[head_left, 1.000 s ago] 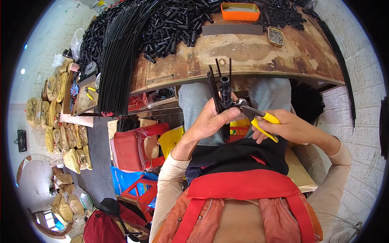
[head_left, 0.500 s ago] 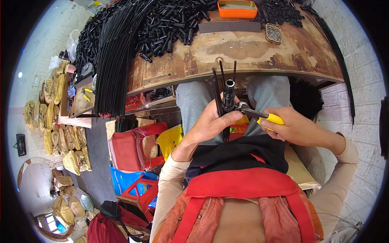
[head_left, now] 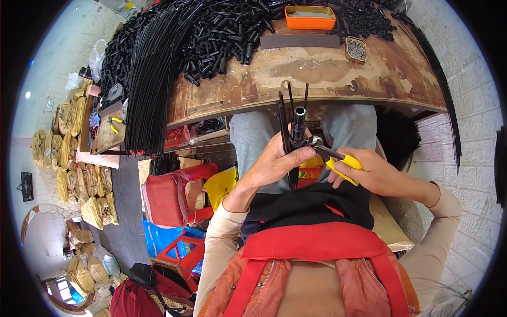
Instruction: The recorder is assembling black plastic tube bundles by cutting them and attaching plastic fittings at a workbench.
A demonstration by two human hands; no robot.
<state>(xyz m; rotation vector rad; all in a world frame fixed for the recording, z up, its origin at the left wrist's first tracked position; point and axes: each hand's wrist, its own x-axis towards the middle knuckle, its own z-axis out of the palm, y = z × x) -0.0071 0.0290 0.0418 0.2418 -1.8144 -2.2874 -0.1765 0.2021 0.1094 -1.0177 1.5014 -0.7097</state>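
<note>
Above my lap, my left hand [head_left: 273, 162] is closed around a black tubular fitting [head_left: 299, 126] and several thin black rods beside it. The fitting stands nearly upright with its hollow end up, and my thumb presses across its lower part. My right hand [head_left: 374, 170] holds pliers [head_left: 350, 162] with yellow handles, which are spread apart. Their metal jaws reach the side of the fitting close to my left thumb. Whether the jaws grip anything there is too small to tell.
On the wooden workbench [head_left: 232, 100] lie a heap of black tubular fittings [head_left: 216, 47], a bundle of long black rods [head_left: 150, 90], an orange container [head_left: 310, 18] and a small tray of tiny metal pieces [head_left: 356, 49]. A red chair [head_left: 168, 195] stands at left.
The pliers' handles have spread apart, and the fingers of my right hand have loosened and shifted slightly lower. My left hand keeps its hold on the fitting and rods.
</note>
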